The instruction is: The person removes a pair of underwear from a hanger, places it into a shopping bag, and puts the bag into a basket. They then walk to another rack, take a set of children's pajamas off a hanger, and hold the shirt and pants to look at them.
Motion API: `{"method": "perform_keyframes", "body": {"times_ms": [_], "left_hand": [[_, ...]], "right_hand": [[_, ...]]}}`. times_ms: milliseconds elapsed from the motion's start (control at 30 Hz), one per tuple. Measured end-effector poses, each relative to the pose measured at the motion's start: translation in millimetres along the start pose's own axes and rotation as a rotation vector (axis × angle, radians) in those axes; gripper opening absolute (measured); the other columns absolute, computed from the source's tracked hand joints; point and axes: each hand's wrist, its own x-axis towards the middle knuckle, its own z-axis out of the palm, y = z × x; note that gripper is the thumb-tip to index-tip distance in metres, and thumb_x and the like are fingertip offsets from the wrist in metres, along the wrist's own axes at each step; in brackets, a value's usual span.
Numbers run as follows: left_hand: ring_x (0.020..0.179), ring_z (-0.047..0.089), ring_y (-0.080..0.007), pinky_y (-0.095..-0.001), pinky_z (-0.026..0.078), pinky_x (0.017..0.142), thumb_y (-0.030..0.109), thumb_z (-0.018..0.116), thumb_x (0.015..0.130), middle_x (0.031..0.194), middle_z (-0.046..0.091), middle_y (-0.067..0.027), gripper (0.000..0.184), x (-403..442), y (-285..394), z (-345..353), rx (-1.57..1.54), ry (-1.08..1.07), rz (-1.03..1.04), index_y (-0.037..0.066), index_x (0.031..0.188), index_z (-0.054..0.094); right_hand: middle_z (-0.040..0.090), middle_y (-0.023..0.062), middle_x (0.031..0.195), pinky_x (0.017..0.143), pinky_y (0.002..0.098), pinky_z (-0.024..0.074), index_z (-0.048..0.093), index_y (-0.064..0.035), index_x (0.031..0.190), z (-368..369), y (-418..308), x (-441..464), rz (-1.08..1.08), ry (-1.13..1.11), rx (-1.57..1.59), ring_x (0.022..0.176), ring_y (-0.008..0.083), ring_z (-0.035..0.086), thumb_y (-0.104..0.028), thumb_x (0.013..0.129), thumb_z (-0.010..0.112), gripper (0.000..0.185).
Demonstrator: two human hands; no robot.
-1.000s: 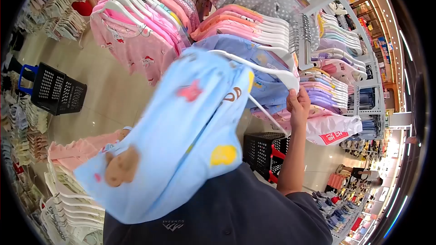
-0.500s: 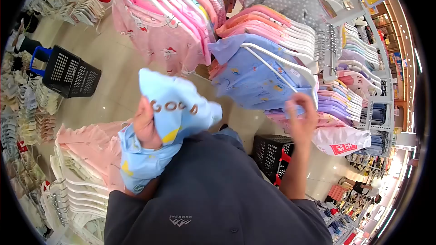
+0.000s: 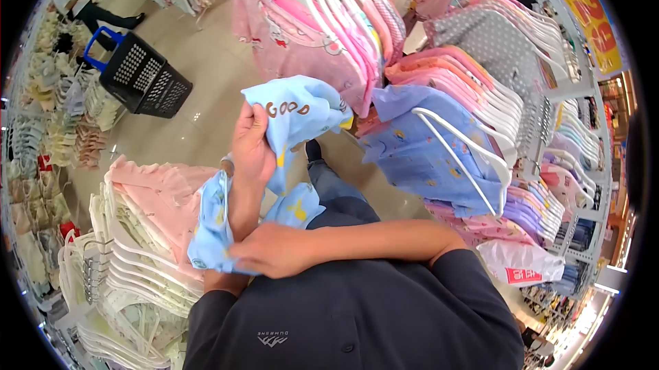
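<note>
My left hand (image 3: 252, 147) is closed on a light blue garment (image 3: 296, 101) with brown "GOOD" lettering, its cloth hanging around my left forearm. Across my body, my right hand (image 3: 271, 250) grips the part of the same garment beside that forearm; its fingertips are slightly blurred. An empty white hanger (image 3: 465, 142) hangs at the front of the right rack, against a blue patterned shirt (image 3: 429, 150).
Pink clothes (image 3: 309, 54) hang ahead, and pale clothes on white hangers (image 3: 147, 260) at lower left. A black basket with a blue handle (image 3: 145, 78) stands on the floor. A person's legs (image 3: 103, 20) show at upper left. A white bag (image 3: 515, 260) hangs at right.
My right hand has left the hanger on the right rack, crossed to the left and taken hold of the light blue garment. My left hand has risen with it. The view has shifted.
</note>
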Motion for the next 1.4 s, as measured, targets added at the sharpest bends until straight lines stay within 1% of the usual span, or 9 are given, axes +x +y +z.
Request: {"method": "perform_keyframes", "body": {"times_ms": [200,467,533,600,800,1067,1167,1233,1400], "left_hand": [[0.109,0.059,-0.0182,-0.0351,0.047,0.095,0.017,0.043,0.102,0.119,0.060,-0.0093,0.033,40.9,6.5,-13.7,0.105,0.076,-0.005,0.002,0.130,0.046],[0.103,0.059,-0.0162,-0.0320,0.046,0.091,0.022,0.054,0.098,0.114,0.061,-0.0078,0.040,59.1,63.8,-1.8,0.266,0.149,-0.013,0.000,0.130,0.048],[0.095,0.057,-0.0177,-0.0327,0.045,0.083,0.023,0.056,0.096,0.103,0.060,-0.0084,0.028,57.3,87.6,4.9,0.357,-0.308,-0.133,0.000,0.111,0.056],[0.085,0.054,-0.0241,-0.0357,0.043,0.076,0.020,0.058,0.094,0.090,0.055,-0.0109,0.021,65.6,100.2,-1.0,0.719,-0.625,-0.093,0.001,0.089,0.055],[0.079,0.053,-0.0305,-0.0374,0.043,0.074,0.019,0.059,0.092,0.085,0.054,-0.0155,0.022,104.6,54.1,19.9,0.539,-1.237,-0.556,-0.002,0.084,0.055],[0.109,0.060,-0.0228,-0.0319,0.044,0.092,0.026,0.069,0.086,0.116,0.064,-0.0134,0.038,147.8,123.7,-36.5,0.812,-1.225,-0.657,-0.002,0.110,0.062],[0.109,0.059,-0.0230,-0.0322,0.044,0.094,0.027,0.074,0.081,0.115,0.063,-0.0122,0.046,173.1,134.8,-57.0,0.735,-0.883,-0.863,-0.002,0.115,0.059],[0.109,0.058,-0.0214,-0.0330,0.044,0.094,0.024,0.079,0.076,0.116,0.062,-0.0122,0.058,173.5,117.2,-46.1,0.676,-0.574,-0.368,0.001,0.122,0.055],[0.096,0.059,-0.0152,-0.0300,0.047,0.082,0.023,0.084,0.071,0.101,0.062,-0.0093,0.057,145.9,85.8,-12.3,0.922,-0.924,-0.344,0.003,0.115,0.056]], "right_hand": [[0.061,0.0206,0.069,0.062,0.0504,0.0458,0.053,-0.0059,0.089,-19.3,10.6,46.0,-0.209,-0.500,-0.140,0.066,0.0415,0.060,-0.016,0.087,0.054,0.010],[0.065,0.0148,0.077,0.069,0.0406,0.0499,0.060,-0.0006,0.092,-156.5,45.3,38.6,0.162,-0.166,0.046,0.074,0.0321,0.063,-0.031,0.094,0.055,0.030],[0.068,0.0126,0.096,0.082,0.0374,0.0500,0.061,0.0001,0.108,-177.5,92.5,11.3,0.500,0.145,0.487,0.092,0.0263,0.065,-0.024,0.095,0.056,0.028],[0.063,0.0121,0.118,0.098,0.0395,0.0435,0.058,-0.0019,0.121,-184.9,138.2,0.6,0.297,0.548,0.422,0.112,0.0243,0.058,-0.022,0.087,0.066,0.041],[0.061,0.0129,0.121,0.100,0.0401,0.0414,0.057,-0.0024,0.123,-194.5,166.9,27.8,0.317,0.570,0.381,0.116,0.0254,0.056,-0.024,0.083,0.070,0.047],[0.058,0.0140,0.125,0.103,0.0409,0.0387,0.056,-0.0032,0.125,-197.7,102.9,-6.9,0.247,0.616,0.307,0.120,0.0270,0.053,-0.025,0.077,0.074,0.056],[0.057,0.0144,0.127,0.104,0.0412,0.0377,0.055,-0.0035,0.126,-172.4,66.6,-24.6,0.218,0.615,0.268,0.122,0.0276,0.052,-0.026,0.075,0.076,0.060],[0.057,0.0146,0.128,0.105,0.0414,0.0370,0.055,-0.0037,0.127,-151.3,48.5,-24.1,0.222,0.635,0.243,0.123,0.0280,0.051,-0.026,0.074,0.077,0.062],[0.056,0.0148,0.127,0.107,0.0424,0.0333,0.054,-0.0052,0.128,-118.6,14.6,1.9,0.466,0.827,-0.131,0.125,0.0322,0.048,-0.028,0.063,0.082,0.075]]}}
